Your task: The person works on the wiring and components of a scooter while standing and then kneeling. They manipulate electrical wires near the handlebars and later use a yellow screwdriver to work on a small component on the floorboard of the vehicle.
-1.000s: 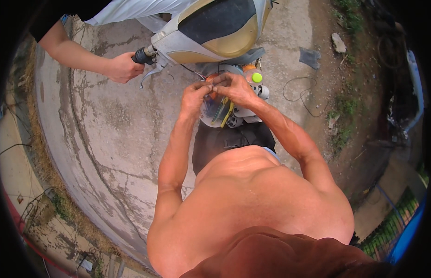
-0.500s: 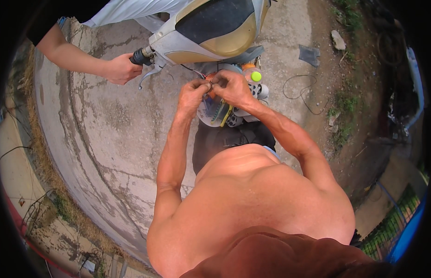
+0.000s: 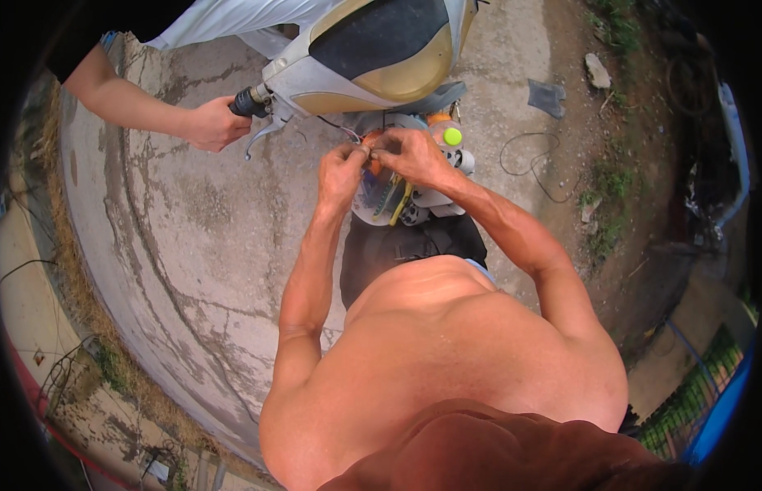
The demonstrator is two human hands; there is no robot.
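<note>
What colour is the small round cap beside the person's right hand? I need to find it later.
Bright yellow-green cap, clearest in the head view, just right of the right hand.

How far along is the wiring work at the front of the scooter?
Done: wires hang out below the scooter's front panel. In hand: left hand and right hand pinch them together, while another person's hand steadies the handlebar grip. Left: the wires remain exposed.

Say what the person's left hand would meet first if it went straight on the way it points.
Probably the right hand: the left hand points up-right, fingertips nearly touching it over thin wires. Depth unclear.
</note>
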